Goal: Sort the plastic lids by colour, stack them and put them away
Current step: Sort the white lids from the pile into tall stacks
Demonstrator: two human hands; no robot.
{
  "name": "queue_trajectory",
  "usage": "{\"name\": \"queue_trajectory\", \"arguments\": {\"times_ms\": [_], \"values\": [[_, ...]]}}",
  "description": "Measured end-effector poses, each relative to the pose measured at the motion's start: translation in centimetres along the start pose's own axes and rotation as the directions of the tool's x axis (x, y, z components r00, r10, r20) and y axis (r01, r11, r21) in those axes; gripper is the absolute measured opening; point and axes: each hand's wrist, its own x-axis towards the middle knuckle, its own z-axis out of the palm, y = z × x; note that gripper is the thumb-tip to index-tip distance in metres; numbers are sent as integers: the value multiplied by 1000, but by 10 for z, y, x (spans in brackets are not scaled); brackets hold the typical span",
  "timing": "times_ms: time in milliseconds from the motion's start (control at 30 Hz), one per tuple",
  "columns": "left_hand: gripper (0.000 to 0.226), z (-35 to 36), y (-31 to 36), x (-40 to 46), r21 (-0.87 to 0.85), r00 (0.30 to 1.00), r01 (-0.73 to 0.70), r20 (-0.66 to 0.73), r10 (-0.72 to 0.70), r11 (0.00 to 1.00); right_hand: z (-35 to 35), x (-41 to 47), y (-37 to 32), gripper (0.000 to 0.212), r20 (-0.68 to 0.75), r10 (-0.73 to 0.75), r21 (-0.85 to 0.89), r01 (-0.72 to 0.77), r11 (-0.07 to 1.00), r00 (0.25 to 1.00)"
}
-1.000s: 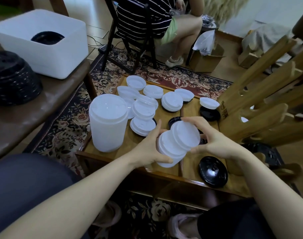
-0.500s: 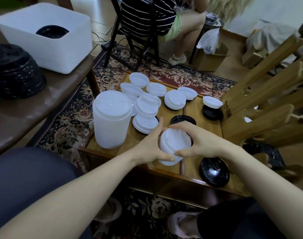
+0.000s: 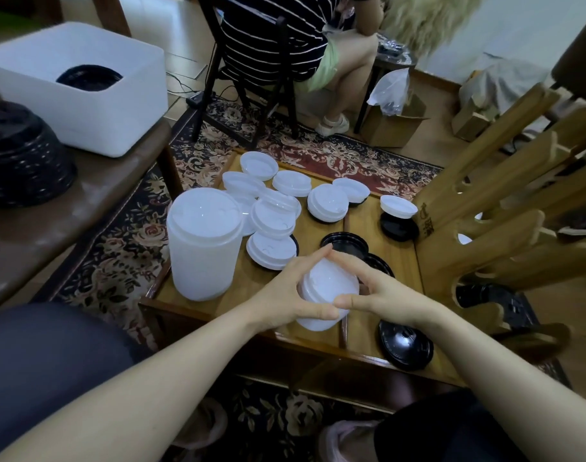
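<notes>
The low wooden bench (image 3: 394,261) stood on a patterned rug (image 3: 111,261), and beside it on the left a second, darker bench (image 3: 95,195) carried a white bin (image 3: 95,105) with black lids inside and a heap of black lids (image 3: 21,158). On the low bench the tallest thing was a white stack (image 3: 203,245) at the left edge, upright. Behind it loose white lids (image 3: 291,183) lay scattered toward the far edge, some overlapping, and a few black lids (image 3: 405,343) lay toward the right and the near edge. Over the near middle of the bench both hands held a short stack (image 3: 328,293) of white lids between them. The left hand (image 3: 285,295) cupped its left side and the right hand (image 3: 384,295) its right side, the fingers (image 3: 348,261) curled round the rim and clamped on it, the forefinger tips meeting above and the thumbs meeting below. The short stack's axis leaned up and away from the person rather than standing upright, and its lower end looked lifted off the bench, though that could not be told for certain. The tall stack stood to its left, nearer the left hand, so joining the two would likely mean carrying the short stack leftward and squaring its axis to upright first.
</notes>
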Motion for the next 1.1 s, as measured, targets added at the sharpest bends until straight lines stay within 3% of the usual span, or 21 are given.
{"name": "queue_trajectory", "arguments": {"times_ms": [100, 167, 267, 400, 467, 600, 800, 900, 1000, 1100], "values": [[85, 5, -3, 1, 0, 997, -5, -71, 5, 1000, -4, -3, 7, 82, 0, 50, 205, -49, 978, 999], [83, 5, -4, 1, -18, 996, 16, -91, -17, 1000, -14, 4, 8, 69, -87, 56, 253, -32, 967, 995], [94, 6, -8, 2, -28, 996, 24, -88, -26, 999, -32, 31, 10, 49, -349, 65, 148, -13, 989, 935], [84, 6, -12, 4, 24, 997, 19, -75, -17, 1000, -49, 81, 13, 62, -545, 45, -35, -77, 996, 837], [80, 5, -12, 6, 58, 997, 16, -80, -11, 998, -60, 108, 18, 78, -524, 61, -121, -145, 982, 850], [78, 4, -10, 7, 91, 998, 6, -68, 0, 996, -80, 148, 28, 97, -274, 115, -467, -237, 852, 955], [85, 3, -9, 7, 51, 998, 23, -54, -20, 998, -95, 170, 19, 93, -114, 159, -716, -192, 671, 981], [86, 4, -8, 7, 61, 998, 24, -65, -20, 998, -96, 167, 16, 87, -141, 117, -792, -183, 582, 983], [85, 5, -6, 7, 60, 998, 23, -64, -20, 998, -98, 155, 12, 82, -240, 7, -739, -187, 647, 971], [82, 4, -3, 7, 55, 998, 33, -52, -30, 998, -105, 128, 7, 86, -346, -52, -508, -141, 850, 937]]}}
